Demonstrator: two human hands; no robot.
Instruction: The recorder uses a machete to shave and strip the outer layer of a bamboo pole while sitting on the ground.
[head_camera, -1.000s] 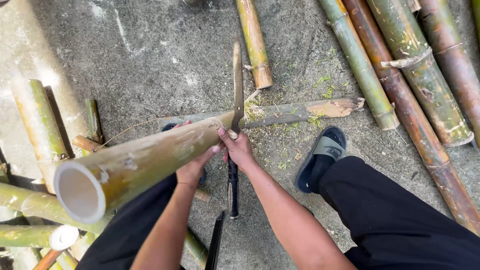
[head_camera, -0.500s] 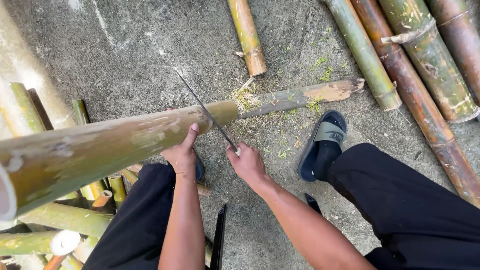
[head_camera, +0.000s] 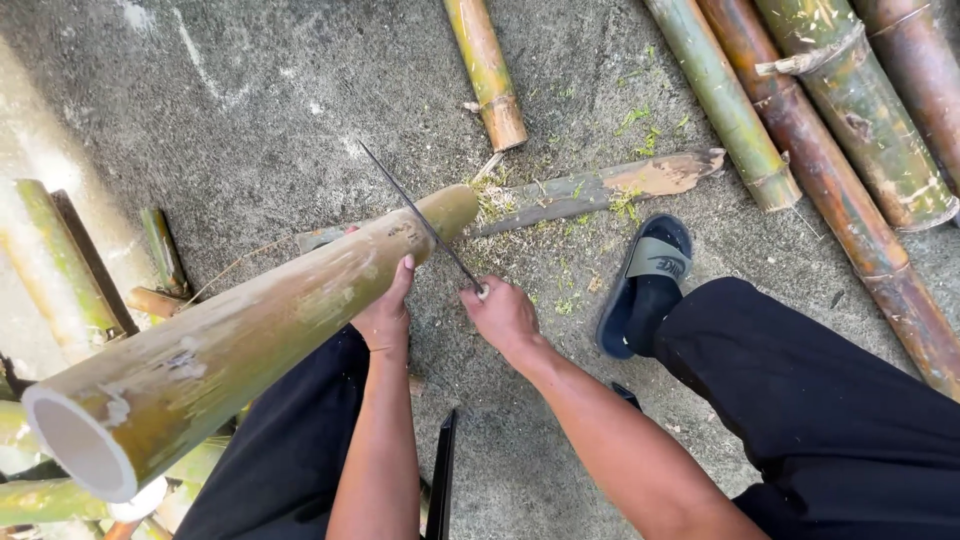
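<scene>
- Right hand (head_camera: 503, 315): fingers curled together into a fist around the handle of a long blade (head_camera: 420, 222); only the pale butt of the handle shows at the top of the fist.
- Long blade: thin, dark, seen edge-on. It runs up and to the left from the right hand and crosses the upper side of the bamboo pole (head_camera: 250, 335) near its far end. Whether the edge bites into the pole or only rests on it cannot be told.
- Left hand (head_camera: 385, 315): fingers together and stretched upward, pressed flat against the near side of the bamboo pole, just beside the point where the blade crosses.
- Bamboo pole: thick, yellow-green with pale patches, held tilted. The hollow cut end is at lower left, close to the camera; the far end points toward the concrete ground (head_camera: 250, 120) at centre.
- Split bamboo piece (head_camera: 600, 187): lies on the ground just beyond the pole's far end, amid green shavings.
- Sandal (head_camera: 647, 283): dark with a grey-green strap, on the person's right foot, right of the right hand; black trousers cover both legs.
- Bamboo culms (head_camera: 820, 130): several lie side by side at upper right, well apart from the hands.
- Short bamboo length (head_camera: 485, 70): lies at top centre.
- Further bamboo pieces (head_camera: 50, 260): stacked at the left edge.
</scene>
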